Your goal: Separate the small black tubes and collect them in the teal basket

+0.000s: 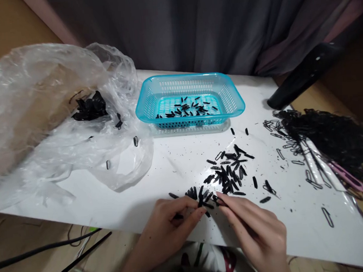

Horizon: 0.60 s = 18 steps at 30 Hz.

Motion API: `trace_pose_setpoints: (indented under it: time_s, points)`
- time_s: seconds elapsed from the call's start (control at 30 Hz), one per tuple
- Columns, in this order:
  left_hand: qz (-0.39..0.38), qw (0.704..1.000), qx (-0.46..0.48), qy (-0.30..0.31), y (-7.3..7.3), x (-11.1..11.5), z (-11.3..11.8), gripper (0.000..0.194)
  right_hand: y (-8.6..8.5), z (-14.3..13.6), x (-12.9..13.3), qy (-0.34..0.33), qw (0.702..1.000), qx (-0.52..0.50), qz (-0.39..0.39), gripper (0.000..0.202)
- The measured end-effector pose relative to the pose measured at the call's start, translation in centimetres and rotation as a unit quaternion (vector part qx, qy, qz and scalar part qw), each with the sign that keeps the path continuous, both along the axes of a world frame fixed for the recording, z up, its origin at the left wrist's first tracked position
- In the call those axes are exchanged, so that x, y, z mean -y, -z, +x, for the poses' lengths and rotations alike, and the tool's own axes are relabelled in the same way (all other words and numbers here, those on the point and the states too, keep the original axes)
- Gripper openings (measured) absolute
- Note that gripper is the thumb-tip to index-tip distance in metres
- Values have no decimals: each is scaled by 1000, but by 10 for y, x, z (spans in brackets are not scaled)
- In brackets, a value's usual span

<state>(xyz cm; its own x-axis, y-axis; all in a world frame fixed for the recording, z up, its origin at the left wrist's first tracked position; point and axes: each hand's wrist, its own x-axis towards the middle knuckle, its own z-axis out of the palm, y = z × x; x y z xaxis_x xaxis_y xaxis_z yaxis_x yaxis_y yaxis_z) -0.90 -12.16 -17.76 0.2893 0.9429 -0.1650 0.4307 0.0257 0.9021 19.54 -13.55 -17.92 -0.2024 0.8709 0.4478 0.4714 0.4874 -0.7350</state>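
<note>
Two bare hands low at the near edge of a white board (183, 160), seen from the head camera: left hand (171, 228) with fingers curled, thumb and forefinger pinched narrow on a small black piece (201, 201) just where the fingertips meet; right hand (256, 230) flat and angled inward, fingertips touching the near fringe of a loose heap of small black pieces (229, 172), grip on anything not clear from this angle. Heap spread across the middle of the board, with stray bits and black specks around it. Farther back, a turquoise plastic basket (189, 98) with slotted walls, holding a thin scatter of the same black pieces on its floor. To the left, a crumpled clear plastic bag (43, 120) with a dark clump inside near its mouth and a few black loops lying on the film. To the right, a large tangled mass of black loops (333, 137) on a clear sheet, single loops strewn toward the heap, something pink (347, 176) at its near side. Beyond, a dark grey curtain (192, 23).
</note>
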Motion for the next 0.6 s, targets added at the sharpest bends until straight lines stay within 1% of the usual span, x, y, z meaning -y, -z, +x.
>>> trace_pose_setpoints:
  time_s: [0.17, 0.27, 0.3, 0.37, 0.43, 0.47, 0.53, 0.57, 0.6]
  points:
    - [4, 1000, 7, -24, 1, 0, -1, 30, 0, -3, -1, 22, 1000, -4, -8, 37]
    - [-6, 999, 24, -42, -1, -1, -1, 31, 1, -5, -2, 34, 999, -26, -16, 35]
    - [-14, 998, 35, -53, -2, -2, -2, 32, 1, -5, -2, 40, 998, -34, -19, 34]
    - [-34, 993, 68, -95, -4, -3, -4, 34, 2, -4, -2, 52, 997, -44, -25, 33]
    - [-78, 976, 144, -143, -4, -5, -6, 37, 2, -1, -2, 52, 997, -45, -32, 33]
    - [-109, 961, 200, -157, -3, -7, -7, 39, 3, 1, -2, 49, 997, -44, -34, 34]
    - [-174, 917, 317, -168, -1, -10, -8, 39, 4, 3, -1, 42, 997, -45, -37, 35]
    - [-198, 897, 358, -168, 0, -12, -9, 37, 4, 4, -1, 43, 997, -50, -39, 35]
    - [-210, 887, 376, -168, 0, -14, -9, 35, 5, 3, 0, 49, 996, -62, -45, 35]
